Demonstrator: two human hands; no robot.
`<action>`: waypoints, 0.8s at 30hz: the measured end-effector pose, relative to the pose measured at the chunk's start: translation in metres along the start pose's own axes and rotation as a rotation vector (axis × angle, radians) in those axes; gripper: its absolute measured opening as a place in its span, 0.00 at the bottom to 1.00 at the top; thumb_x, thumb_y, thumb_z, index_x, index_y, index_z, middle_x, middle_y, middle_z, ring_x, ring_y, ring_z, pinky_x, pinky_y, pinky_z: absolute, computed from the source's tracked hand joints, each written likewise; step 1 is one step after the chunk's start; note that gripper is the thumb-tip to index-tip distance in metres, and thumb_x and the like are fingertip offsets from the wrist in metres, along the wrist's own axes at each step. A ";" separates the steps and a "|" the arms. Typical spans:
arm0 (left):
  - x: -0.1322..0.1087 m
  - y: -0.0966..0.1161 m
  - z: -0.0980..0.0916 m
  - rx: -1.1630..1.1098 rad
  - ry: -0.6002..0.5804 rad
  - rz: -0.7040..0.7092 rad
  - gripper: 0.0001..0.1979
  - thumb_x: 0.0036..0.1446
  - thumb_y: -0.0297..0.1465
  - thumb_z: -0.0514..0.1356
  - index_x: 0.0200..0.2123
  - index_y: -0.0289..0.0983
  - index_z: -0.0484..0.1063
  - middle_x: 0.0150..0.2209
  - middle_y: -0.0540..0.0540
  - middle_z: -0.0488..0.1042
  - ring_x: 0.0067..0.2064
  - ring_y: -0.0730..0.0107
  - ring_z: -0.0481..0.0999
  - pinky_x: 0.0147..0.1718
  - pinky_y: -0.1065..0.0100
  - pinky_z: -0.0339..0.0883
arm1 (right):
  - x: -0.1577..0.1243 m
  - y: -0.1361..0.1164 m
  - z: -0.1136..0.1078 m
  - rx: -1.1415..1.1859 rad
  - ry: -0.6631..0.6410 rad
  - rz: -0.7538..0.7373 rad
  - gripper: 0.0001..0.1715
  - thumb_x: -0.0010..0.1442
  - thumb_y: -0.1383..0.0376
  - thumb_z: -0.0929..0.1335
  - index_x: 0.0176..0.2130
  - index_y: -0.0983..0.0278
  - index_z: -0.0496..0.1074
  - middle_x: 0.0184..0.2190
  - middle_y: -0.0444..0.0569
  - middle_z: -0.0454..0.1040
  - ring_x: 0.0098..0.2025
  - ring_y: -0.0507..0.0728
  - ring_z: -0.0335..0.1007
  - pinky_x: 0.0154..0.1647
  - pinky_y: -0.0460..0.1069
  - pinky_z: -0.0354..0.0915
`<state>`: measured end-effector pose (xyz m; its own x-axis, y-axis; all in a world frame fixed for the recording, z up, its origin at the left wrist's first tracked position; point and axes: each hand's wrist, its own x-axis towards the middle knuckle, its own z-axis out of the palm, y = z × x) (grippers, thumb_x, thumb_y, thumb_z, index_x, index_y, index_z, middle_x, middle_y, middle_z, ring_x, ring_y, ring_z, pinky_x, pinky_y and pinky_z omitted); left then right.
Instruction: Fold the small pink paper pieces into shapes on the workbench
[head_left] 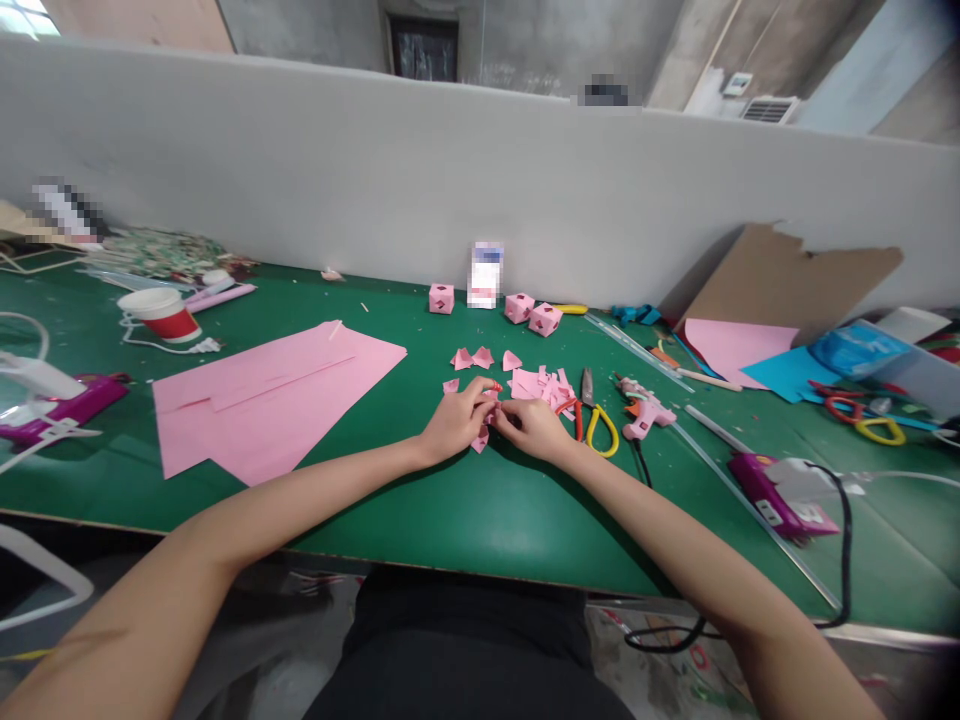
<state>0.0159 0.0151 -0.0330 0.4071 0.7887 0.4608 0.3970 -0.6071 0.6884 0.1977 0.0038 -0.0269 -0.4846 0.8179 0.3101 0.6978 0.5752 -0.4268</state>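
Observation:
My left hand and my right hand meet over the green table, fingers pinched on a small folded pink paper piece that they mostly cover. Just beyond them lie small folded pink pieces, with one more beside my left hand. A pile of pink paper scraps sits beyond my right hand. Farther back are three pink paper cubes, one apart and two side by side.
Large pink sheets lie on the left near a paper cup. To the right are yellow-handled scissors, a pink glue gun, clear sticks and a purple power strip. A grey partition stands behind.

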 end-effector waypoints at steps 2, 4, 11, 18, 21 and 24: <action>0.000 0.000 0.000 0.005 0.001 0.006 0.10 0.65 0.29 0.53 0.49 0.40 0.65 0.38 0.49 0.81 0.40 0.66 0.82 0.40 0.68 0.70 | 0.000 0.000 0.000 -0.002 -0.004 0.000 0.17 0.66 0.62 0.61 0.29 0.65 0.71 0.20 0.44 0.69 0.21 0.49 0.58 0.25 0.45 0.48; 0.000 0.000 -0.001 0.008 0.000 0.011 0.10 0.65 0.29 0.54 0.49 0.40 0.64 0.39 0.49 0.81 0.40 0.66 0.82 0.41 0.67 0.71 | 0.001 0.000 -0.001 -0.004 -0.006 0.003 0.17 0.66 0.62 0.61 0.29 0.65 0.71 0.21 0.44 0.69 0.22 0.49 0.59 0.25 0.45 0.47; 0.001 -0.001 0.000 -0.019 0.021 0.029 0.09 0.65 0.29 0.54 0.49 0.39 0.65 0.44 0.46 0.80 0.49 0.64 0.80 0.45 0.66 0.72 | 0.002 0.002 0.000 -0.018 -0.009 0.018 0.19 0.67 0.61 0.60 0.29 0.65 0.71 0.21 0.44 0.69 0.21 0.49 0.59 0.25 0.46 0.48; 0.001 0.000 0.001 -0.028 0.035 0.021 0.09 0.65 0.28 0.55 0.48 0.39 0.65 0.44 0.46 0.80 0.49 0.64 0.80 0.45 0.66 0.73 | 0.001 0.002 0.000 -0.020 -0.003 0.009 0.19 0.68 0.61 0.59 0.30 0.64 0.71 0.22 0.45 0.70 0.22 0.49 0.59 0.26 0.46 0.48; 0.002 0.001 0.000 -0.026 0.044 0.025 0.09 0.65 0.28 0.54 0.48 0.39 0.65 0.44 0.46 0.80 0.49 0.64 0.80 0.45 0.66 0.72 | 0.002 0.001 0.000 -0.021 -0.001 0.006 0.19 0.68 0.61 0.59 0.30 0.64 0.71 0.22 0.45 0.70 0.22 0.50 0.60 0.26 0.45 0.48; 0.002 0.002 0.000 -0.026 0.050 0.023 0.08 0.65 0.28 0.55 0.48 0.39 0.65 0.44 0.45 0.80 0.48 0.64 0.80 0.45 0.67 0.72 | 0.002 0.001 0.000 -0.026 0.008 0.007 0.19 0.69 0.61 0.59 0.30 0.65 0.70 0.22 0.45 0.70 0.23 0.50 0.60 0.26 0.45 0.49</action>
<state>0.0175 0.0155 -0.0309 0.3739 0.7790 0.5034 0.3665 -0.6227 0.6913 0.1973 0.0061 -0.0268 -0.4754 0.8219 0.3139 0.7147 0.5689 -0.4069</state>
